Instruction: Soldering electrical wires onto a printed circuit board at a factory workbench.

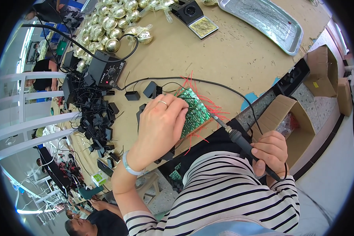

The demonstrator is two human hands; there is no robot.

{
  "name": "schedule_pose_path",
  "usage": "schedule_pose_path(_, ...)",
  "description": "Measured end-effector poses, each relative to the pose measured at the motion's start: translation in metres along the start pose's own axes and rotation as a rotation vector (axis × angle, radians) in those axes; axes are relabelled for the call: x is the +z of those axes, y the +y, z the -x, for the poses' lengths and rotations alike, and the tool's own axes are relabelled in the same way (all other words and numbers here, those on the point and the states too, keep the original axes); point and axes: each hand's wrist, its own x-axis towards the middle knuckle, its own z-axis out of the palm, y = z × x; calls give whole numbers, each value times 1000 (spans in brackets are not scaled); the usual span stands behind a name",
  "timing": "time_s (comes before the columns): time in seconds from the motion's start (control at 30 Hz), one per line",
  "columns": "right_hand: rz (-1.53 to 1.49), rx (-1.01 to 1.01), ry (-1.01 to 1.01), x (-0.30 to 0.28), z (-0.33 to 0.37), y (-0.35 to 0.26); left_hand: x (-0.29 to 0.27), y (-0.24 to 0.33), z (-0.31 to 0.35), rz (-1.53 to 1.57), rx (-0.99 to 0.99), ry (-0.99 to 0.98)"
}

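A green circuit board panel (198,112), made of several small boards, lies at the table's near edge with thin red wires (214,109) sticking out around it. Over its left part rests my left hand (161,116), fingers pinched together close to the surface; what they pinch is too small to make out. My right hand (272,151) grips a black soldering iron (242,143) by its handle, the metal tip reaching the panel's right edge. Small black boxes with thin black leads, one a black box (150,89), lie just beyond my left hand.
A soldering station (106,70) and a heap of black boxes (94,122) stand left. Behind are wrapped gold balls (112,33), an iron stand with sponge (202,26) and a metal tray (263,23). The iron's cable (224,87) crosses the table. An open carton (289,122) sits right.
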Motion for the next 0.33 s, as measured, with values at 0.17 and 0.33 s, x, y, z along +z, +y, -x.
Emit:
schedule_pose_path(0.17,-39,-33,-65,-4,2,0,8,9,2,-92,188,-55)
schedule_pose_path(0.33,-44,-37,-124,-3,5,2,17,5,3,-129,223,-70)
